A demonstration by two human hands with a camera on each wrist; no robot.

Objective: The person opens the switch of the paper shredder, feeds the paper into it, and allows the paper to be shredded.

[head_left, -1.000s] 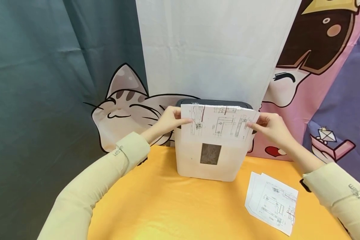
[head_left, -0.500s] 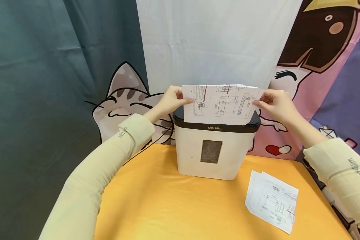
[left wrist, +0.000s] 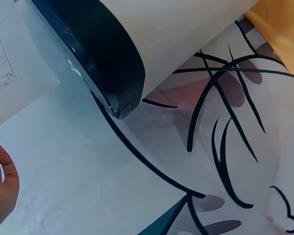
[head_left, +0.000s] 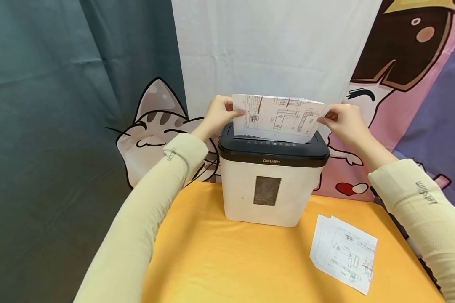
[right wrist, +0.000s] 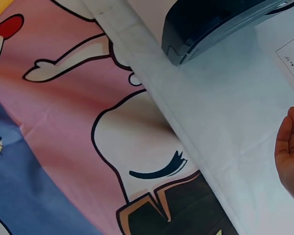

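While pinched at both short edges, one printed sheet held upright over the shredder, lower edge at the slot in the black lid.

Left hand with fingers curled round the sheet's left edge, right hand pinching the right edge, both shown fully in the head view only. From the left wrist, just a sheet corner, the lid's end and a fingertip; from the right wrist, a palm edge, a sheet corner and the lid's other end. Counted: one shredder on the orange table, one sheet in hand, a small stack of sheets flat on the table, right of the shredder, exact number impossible to tell.
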